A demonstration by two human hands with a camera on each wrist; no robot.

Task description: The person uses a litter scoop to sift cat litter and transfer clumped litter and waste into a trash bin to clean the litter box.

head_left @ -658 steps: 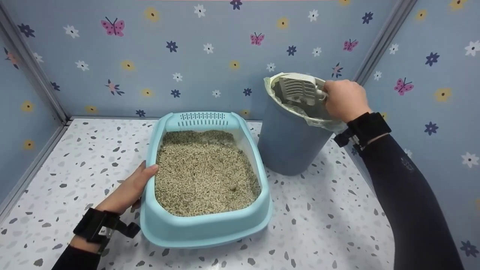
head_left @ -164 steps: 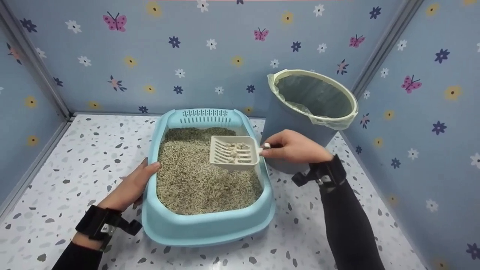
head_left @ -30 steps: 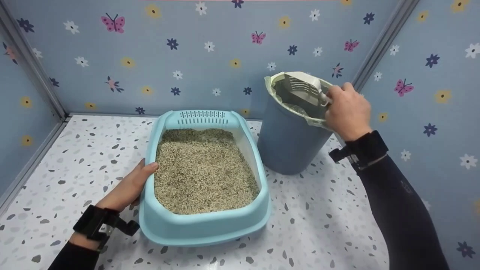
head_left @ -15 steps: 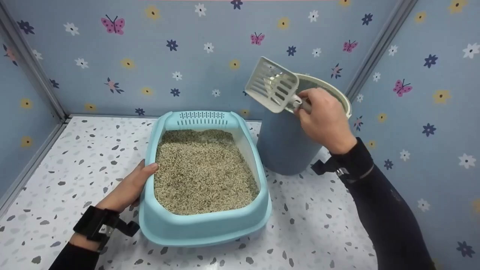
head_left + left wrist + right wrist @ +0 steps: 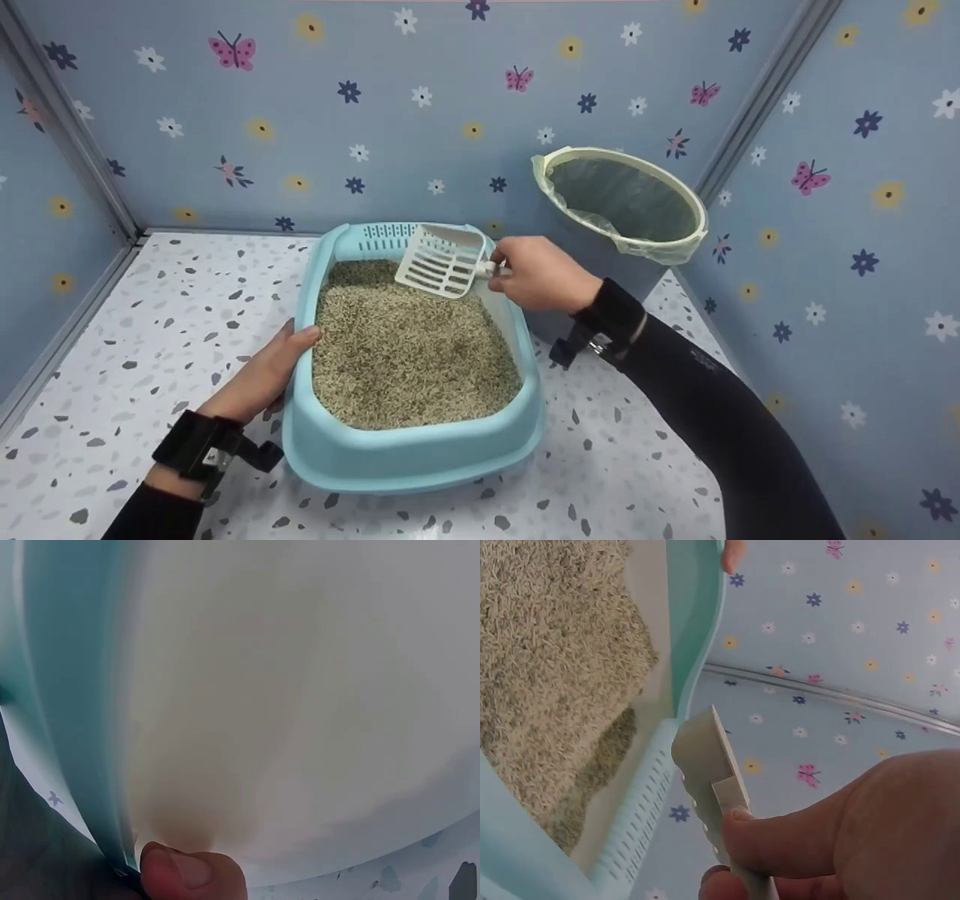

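A light-blue litter box (image 5: 412, 461) filled with pale pellet litter (image 5: 412, 352) stands on the speckled surface. My left hand (image 5: 259, 375) grips its left rim, thumb over the edge and fingers on the outside, mostly hidden. In the left wrist view a fingertip (image 5: 191, 874) lies against the box's pale wall. My right hand (image 5: 544, 274) holds a slotted, off-white litter scoop (image 5: 442, 262) by its handle, tilted above the back right part of the box. No clumps show in the scoop. The right wrist view shows the scoop side-on, pinched by the thumb (image 5: 787, 840).
A blue-grey trash can (image 5: 615, 274) with a pale rim and a translucent bag liner (image 5: 660, 247) stands behind and right of the box. Flower-patterned panels (image 5: 420, 112) close off the back and both sides. White speckled surface (image 5: 600, 465) extends around the box.
A second ago the scoop was tipped inside the trash can's mouth. My right hand has since lifted it out and carried it left over the litter box. My left hand has stayed on the rim.
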